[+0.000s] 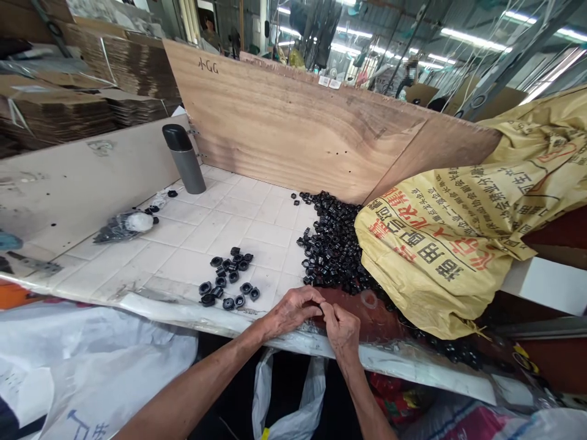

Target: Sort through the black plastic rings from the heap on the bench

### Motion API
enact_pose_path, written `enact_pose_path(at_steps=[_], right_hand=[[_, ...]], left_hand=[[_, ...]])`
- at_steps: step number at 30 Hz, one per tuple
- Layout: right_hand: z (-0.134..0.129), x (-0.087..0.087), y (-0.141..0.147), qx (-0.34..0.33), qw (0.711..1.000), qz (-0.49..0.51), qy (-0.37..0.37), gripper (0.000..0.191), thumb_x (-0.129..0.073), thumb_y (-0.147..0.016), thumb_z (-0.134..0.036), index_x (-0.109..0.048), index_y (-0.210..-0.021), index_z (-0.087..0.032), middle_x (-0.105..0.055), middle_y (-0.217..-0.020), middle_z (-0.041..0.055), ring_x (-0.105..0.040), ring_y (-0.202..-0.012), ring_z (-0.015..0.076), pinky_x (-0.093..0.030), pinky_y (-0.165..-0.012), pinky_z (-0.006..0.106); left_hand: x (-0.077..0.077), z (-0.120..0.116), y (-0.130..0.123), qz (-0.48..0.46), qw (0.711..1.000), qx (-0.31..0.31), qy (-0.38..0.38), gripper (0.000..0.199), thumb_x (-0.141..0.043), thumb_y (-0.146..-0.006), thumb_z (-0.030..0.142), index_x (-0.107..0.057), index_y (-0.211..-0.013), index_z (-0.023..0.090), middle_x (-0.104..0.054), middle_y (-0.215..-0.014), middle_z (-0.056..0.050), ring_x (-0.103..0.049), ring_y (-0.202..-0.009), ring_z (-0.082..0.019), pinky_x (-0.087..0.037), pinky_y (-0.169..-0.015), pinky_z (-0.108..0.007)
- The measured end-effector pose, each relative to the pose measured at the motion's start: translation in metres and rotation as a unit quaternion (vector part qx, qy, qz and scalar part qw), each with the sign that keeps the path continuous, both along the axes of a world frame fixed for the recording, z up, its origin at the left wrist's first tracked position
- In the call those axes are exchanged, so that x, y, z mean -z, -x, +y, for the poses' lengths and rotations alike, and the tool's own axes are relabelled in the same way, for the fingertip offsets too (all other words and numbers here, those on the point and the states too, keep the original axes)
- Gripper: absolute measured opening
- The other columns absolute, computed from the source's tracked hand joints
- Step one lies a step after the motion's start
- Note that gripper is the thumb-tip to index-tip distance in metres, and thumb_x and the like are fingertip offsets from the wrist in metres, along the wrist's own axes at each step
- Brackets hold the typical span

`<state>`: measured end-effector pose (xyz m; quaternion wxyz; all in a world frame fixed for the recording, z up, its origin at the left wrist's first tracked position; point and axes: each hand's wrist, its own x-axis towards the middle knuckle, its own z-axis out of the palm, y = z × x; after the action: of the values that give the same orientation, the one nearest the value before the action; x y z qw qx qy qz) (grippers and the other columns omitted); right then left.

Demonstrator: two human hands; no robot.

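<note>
My left hand (293, 310) and my right hand (343, 333) meet over the front edge of the table, fingertips pinched together. Whatever lies between the fingers is too small and covered to make out. Just beyond them spreads a big pile of small black plastic parts (332, 238), running under a yellow woven sack (431, 244). Left of my left hand, a smaller group of round black plastic caps (233, 276) lies loosely scattered on the tiled surface (183, 250). Close by my right hand, a pale ring (368, 299) rests on a dark red patch.
A grey flask (184, 160) with a black lid stands at the back left. Nearer the left side lies a clear bag (126, 225) with dark contents. Wooden boards (284, 122) wall the back. Stacked cardboard (59, 116) is behind, and a white bag handle (288, 403) hangs below the edge.
</note>
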<state>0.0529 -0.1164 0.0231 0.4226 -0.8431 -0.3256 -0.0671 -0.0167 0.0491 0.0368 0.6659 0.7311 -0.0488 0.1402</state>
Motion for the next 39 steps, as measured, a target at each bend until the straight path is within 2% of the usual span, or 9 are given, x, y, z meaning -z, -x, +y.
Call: enact_pose_path(at_steps=[4,6,9,12,15,22,29,33,39], right_hand=[[-0.004,-0.007,0.003,0.031,0.993,0.089,-0.069,0.041,-0.056,-0.093,-0.046,-0.052,-0.061,-0.021,-0.048,-0.051,-0.0044,-0.044,-0.047,0.0111,-0.038,-0.049,0.023],[-0.005,-0.010,0.003,0.018,0.981,0.156,-0.111,0.027,-0.057,-0.093,-0.045,-0.060,-0.085,-0.019,-0.058,-0.060,-0.0030,-0.053,-0.052,0.0129,-0.044,-0.051,0.023],[-0.006,-0.010,0.003,-0.041,0.972,0.198,-0.119,0.038,-0.063,-0.089,-0.042,-0.060,-0.118,-0.018,-0.069,-0.082,0.0029,-0.064,-0.065,0.0168,-0.052,-0.059,0.026],[-0.004,-0.007,0.002,-0.036,0.985,0.151,-0.074,0.026,-0.059,-0.092,-0.042,-0.070,-0.091,-0.019,-0.067,-0.068,0.0019,-0.060,-0.056,0.0154,-0.050,-0.058,0.026],[-0.003,-0.006,0.003,-0.006,0.994,0.105,-0.040,0.042,-0.050,-0.096,-0.042,-0.063,-0.063,-0.020,-0.058,-0.053,-0.0003,-0.055,-0.050,0.0139,-0.045,-0.057,0.025],[-0.004,-0.015,0.003,-0.013,0.986,0.152,-0.067,0.046,-0.050,-0.096,-0.046,-0.063,-0.062,-0.019,-0.056,-0.052,-0.0013,-0.050,-0.049,0.0129,-0.042,-0.051,0.024],[-0.003,-0.015,0.001,-0.039,0.990,0.124,-0.054,0.027,-0.060,-0.091,-0.041,-0.069,-0.078,-0.019,-0.061,-0.064,-0.0007,-0.054,-0.057,0.0136,-0.047,-0.057,0.024],[-0.003,-0.011,0.000,-0.060,0.985,0.141,-0.075,0.025,-0.063,-0.089,-0.039,-0.069,-0.104,-0.019,-0.070,-0.083,0.0028,-0.063,-0.069,0.0165,-0.052,-0.066,0.026],[-0.001,-0.008,-0.001,-0.051,0.969,0.233,-0.064,0.028,-0.059,-0.091,-0.045,-0.066,-0.088,-0.018,-0.056,-0.055,-0.0041,-0.050,-0.046,0.0122,-0.041,-0.047,0.022]], left_hand=[[-0.004,0.001,0.001,0.005,1.000,-0.013,0.006,0.015,-0.068,-0.086,0.026,-0.071,-0.099,0.018,-0.067,-0.102,-0.007,-0.065,-0.095,-0.019,-0.052,-0.086,-0.030],[-0.005,0.001,0.002,0.016,1.000,-0.014,0.014,0.015,-0.068,-0.086,0.025,-0.071,-0.100,0.018,-0.067,-0.103,-0.007,-0.065,-0.096,-0.019,-0.052,-0.087,-0.031],[-0.005,0.002,0.002,0.026,0.999,-0.022,0.024,0.015,-0.067,-0.087,0.024,-0.070,-0.101,0.018,-0.067,-0.105,-0.007,-0.064,-0.097,-0.019,-0.052,-0.088,-0.031],[-0.002,0.003,0.001,0.033,0.999,-0.031,0.025,0.016,-0.066,-0.087,0.024,-0.070,-0.101,0.018,-0.067,-0.105,-0.007,-0.064,-0.096,-0.019,-0.053,-0.087,-0.031],[0.000,0.003,0.000,0.030,0.999,-0.031,0.024,0.017,-0.066,-0.087,0.025,-0.070,-0.102,0.018,-0.066,-0.108,-0.007,-0.064,-0.097,-0.019,-0.053,-0.087,-0.032],[-0.001,0.003,0.000,0.029,0.998,-0.049,0.023,0.015,-0.066,-0.086,0.022,-0.069,-0.100,0.018,-0.067,-0.104,-0.007,-0.064,-0.096,-0.019,-0.052,-0.086,-0.031],[-0.004,0.002,0.002,0.054,0.997,-0.037,0.049,0.016,-0.066,-0.087,0.025,-0.071,-0.100,0.017,-0.069,-0.103,-0.006,-0.065,-0.094,-0.019,-0.053,-0.086,-0.030],[-0.001,0.002,0.001,0.051,0.998,-0.028,0.027,0.017,-0.066,-0.088,0.025,-0.071,-0.102,0.018,-0.069,-0.103,-0.006,-0.066,-0.095,-0.019,-0.053,-0.087,-0.031],[-0.001,0.001,0.004,-0.036,0.995,-0.013,-0.088,0.016,-0.056,-0.094,0.022,-0.068,-0.103,0.017,-0.067,-0.107,-0.009,-0.065,-0.100,-0.020,-0.053,-0.092,-0.033]])
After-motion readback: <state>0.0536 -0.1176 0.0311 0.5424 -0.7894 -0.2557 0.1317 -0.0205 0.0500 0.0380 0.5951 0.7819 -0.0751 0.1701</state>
